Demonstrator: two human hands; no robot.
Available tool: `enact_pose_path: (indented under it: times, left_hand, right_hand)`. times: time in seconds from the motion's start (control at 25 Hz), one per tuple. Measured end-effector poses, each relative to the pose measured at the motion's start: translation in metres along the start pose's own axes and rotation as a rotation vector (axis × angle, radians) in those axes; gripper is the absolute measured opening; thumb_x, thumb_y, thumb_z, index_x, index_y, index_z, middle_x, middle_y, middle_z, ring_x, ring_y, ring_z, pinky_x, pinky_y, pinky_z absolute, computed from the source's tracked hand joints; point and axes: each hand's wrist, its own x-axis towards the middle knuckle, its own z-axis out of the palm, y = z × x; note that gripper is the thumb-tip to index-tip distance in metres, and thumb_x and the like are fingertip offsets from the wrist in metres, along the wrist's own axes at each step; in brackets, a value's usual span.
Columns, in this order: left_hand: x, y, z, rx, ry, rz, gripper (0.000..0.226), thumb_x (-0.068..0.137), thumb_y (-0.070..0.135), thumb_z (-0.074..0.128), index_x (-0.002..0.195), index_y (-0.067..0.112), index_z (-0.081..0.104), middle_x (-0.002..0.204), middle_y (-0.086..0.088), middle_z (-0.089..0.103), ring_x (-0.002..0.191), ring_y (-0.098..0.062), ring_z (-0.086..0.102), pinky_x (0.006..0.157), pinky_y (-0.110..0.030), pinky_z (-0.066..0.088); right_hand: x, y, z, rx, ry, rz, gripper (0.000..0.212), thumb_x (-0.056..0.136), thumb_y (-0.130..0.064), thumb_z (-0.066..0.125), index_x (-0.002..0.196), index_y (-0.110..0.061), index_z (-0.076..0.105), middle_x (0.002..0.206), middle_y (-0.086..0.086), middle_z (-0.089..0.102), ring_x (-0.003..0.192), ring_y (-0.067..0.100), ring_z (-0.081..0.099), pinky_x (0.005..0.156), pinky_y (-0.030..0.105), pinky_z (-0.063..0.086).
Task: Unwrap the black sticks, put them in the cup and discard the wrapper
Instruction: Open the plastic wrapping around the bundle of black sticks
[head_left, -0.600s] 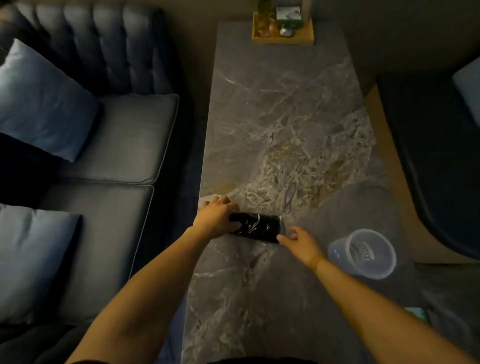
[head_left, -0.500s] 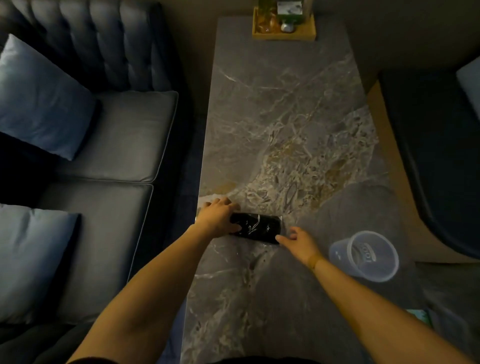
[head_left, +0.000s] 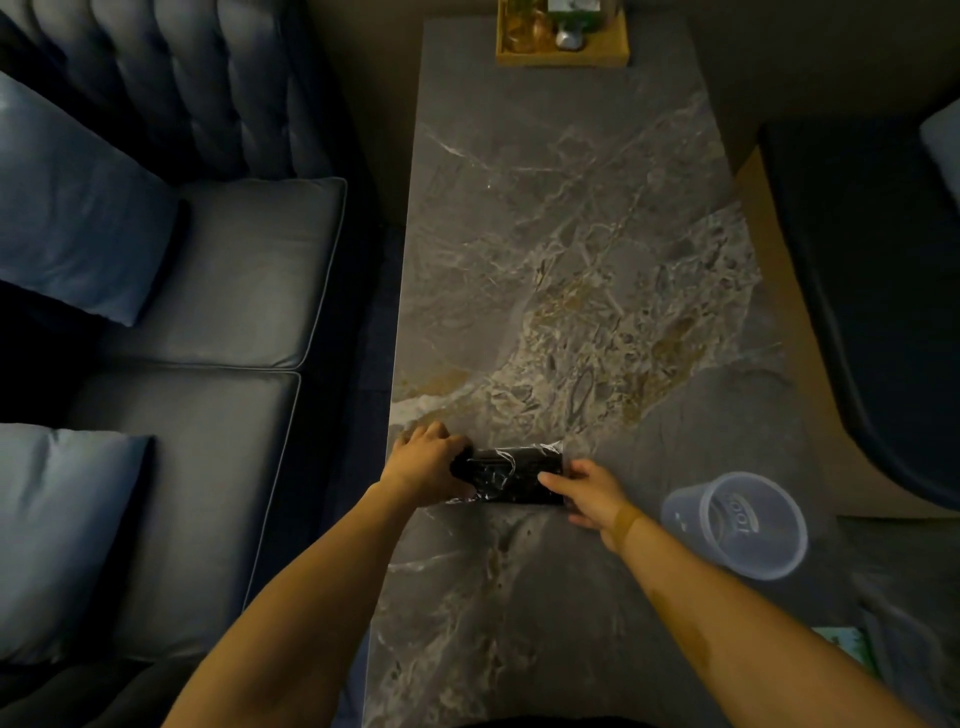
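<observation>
Near the left edge of the marble table (head_left: 545, 218), toward its near end, lies the bundle of black sticks (head_left: 511, 475) in clear wrapper, flat on the surface; the left hand (head_left: 428, 462) is clenched over the bundle's left end; the right hand (head_left: 592, 493) pinches the bundle's right end, thumb on top. A clear plastic cup (head_left: 737, 525) stands near the right edge, just beside the right wrist; a wooden tray (head_left: 563, 49) sits at the far edge.
</observation>
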Motion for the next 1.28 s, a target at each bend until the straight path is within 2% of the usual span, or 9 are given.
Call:
enact_pose_path:
  times: [0.12, 0.28, 0.4, 0.56, 0.72, 0.92, 1.04, 1.16, 1.28]
  left_hand:
    - [-0.012, 0.002, 0.007, -0.085, -0.03, -0.015, 0.059, 0.067, 0.056, 0.071, 0.12, 0.035, 0.057, 0.111, -0.002, 0.05, 0.106, -0.027, 0.052, 0.089, -0.042, 0.043]
    - [-0.037, 0.008, 0.015, -0.319, -0.043, -0.021, 0.057, 0.069, 0.048, 0.079, 0.116, 0.023, 0.058, 0.108, 0.001, 0.046, 0.101, -0.024, 0.056, 0.082, -0.034, 0.049]
    - [-0.062, 0.017, 0.013, -0.483, -0.093, -0.004, 0.056, 0.069, 0.043, 0.082, 0.114, 0.022, 0.055, 0.112, 0.001, 0.058, 0.098, -0.021, 0.061, 0.082, -0.034, 0.052]
    - [-0.095, 0.031, 0.002, -0.837, -0.163, 0.155, 0.083, 0.069, 0.03, 0.085, 0.138, 0.039, 0.039, 0.124, 0.001, 0.064, 0.108, -0.014, 0.066, 0.097, -0.035, 0.054]
    - [-0.12, 0.05, 0.0, -0.957, -0.032, 0.281, 0.061, 0.082, 0.025, 0.073, 0.124, 0.06, 0.045, 0.115, 0.007, 0.069, 0.101, -0.008, 0.068, 0.085, -0.023, 0.056]
    - [-0.138, 0.069, 0.011, -0.711, 0.326, 0.171, 0.039, 0.088, 0.044, 0.059, 0.121, 0.056, 0.044, 0.097, 0.008, 0.073, 0.079, -0.006, 0.069, 0.071, -0.037, 0.06]
    - [-0.145, 0.083, 0.022, -0.414, 0.546, 0.132, 0.043, 0.094, 0.044, 0.05, 0.132, 0.05, 0.032, 0.1, 0.008, 0.073, 0.075, -0.01, 0.07, 0.059, -0.029, 0.055]
    - [-0.151, 0.099, 0.036, -0.317, 0.613, 0.228, 0.053, 0.095, 0.041, 0.048, 0.143, 0.045, 0.026, 0.127, 0.009, 0.063, 0.097, -0.011, 0.068, 0.075, -0.03, 0.059]
    - [-0.157, 0.107, 0.047, -0.195, 0.581, 0.285, 0.067, 0.09, 0.054, 0.044, 0.15, 0.038, 0.017, 0.145, 0.005, 0.044, 0.121, -0.015, 0.054, 0.096, -0.033, 0.049]
  right_hand:
    - [-0.008, 0.001, -0.001, 0.134, -0.041, -0.031, 0.022, 0.083, -0.022, 0.073, 0.099, -0.022, 0.057, 0.101, -0.007, 0.062, 0.1, 0.015, 0.057, 0.086, 0.038, 0.046]
    - [-0.028, -0.003, 0.0, 0.214, -0.104, -0.167, 0.025, 0.083, -0.011, 0.071, 0.101, -0.018, 0.055, 0.107, 0.003, 0.066, 0.091, 0.016, 0.064, 0.075, 0.034, 0.054]
    - [-0.053, -0.012, -0.003, 0.108, -0.159, -0.325, 0.028, 0.08, -0.004, 0.073, 0.098, -0.017, 0.055, 0.095, 0.005, 0.068, 0.08, 0.012, 0.066, 0.066, 0.026, 0.057]
    - [-0.087, -0.023, -0.01, -0.078, -0.318, -0.445, 0.031, 0.077, -0.005, 0.076, 0.096, -0.021, 0.058, 0.086, -0.001, 0.072, 0.08, 0.01, 0.067, 0.067, 0.026, 0.057]
    - [-0.108, -0.023, -0.007, -0.047, -0.342, -0.479, 0.031, 0.077, -0.001, 0.075, 0.098, -0.019, 0.06, 0.097, 0.001, 0.069, 0.085, 0.008, 0.067, 0.073, 0.03, 0.059]
    - [-0.123, 0.003, 0.026, 0.183, -0.008, -0.475, 0.052, 0.084, -0.008, 0.071, 0.13, -0.021, 0.05, 0.124, 0.001, 0.056, 0.099, 0.014, 0.06, 0.072, 0.03, 0.055]
    - [-0.135, 0.024, 0.049, 0.407, -0.098, -0.383, 0.061, 0.08, -0.03, 0.075, 0.133, -0.034, 0.047, 0.119, -0.009, 0.064, 0.106, 0.014, 0.064, 0.074, 0.032, 0.056]
    - [-0.141, 0.034, 0.059, 0.421, -0.123, -0.364, 0.073, 0.06, -0.054, 0.079, 0.126, -0.037, 0.054, 0.114, -0.003, 0.072, 0.105, 0.018, 0.068, 0.081, 0.039, 0.057]
    - [-0.14, 0.033, 0.048, 0.431, -0.005, -0.4, 0.05, 0.069, -0.049, 0.076, 0.111, -0.023, 0.066, 0.1, 0.004, 0.077, 0.093, 0.02, 0.073, 0.073, 0.04, 0.059]
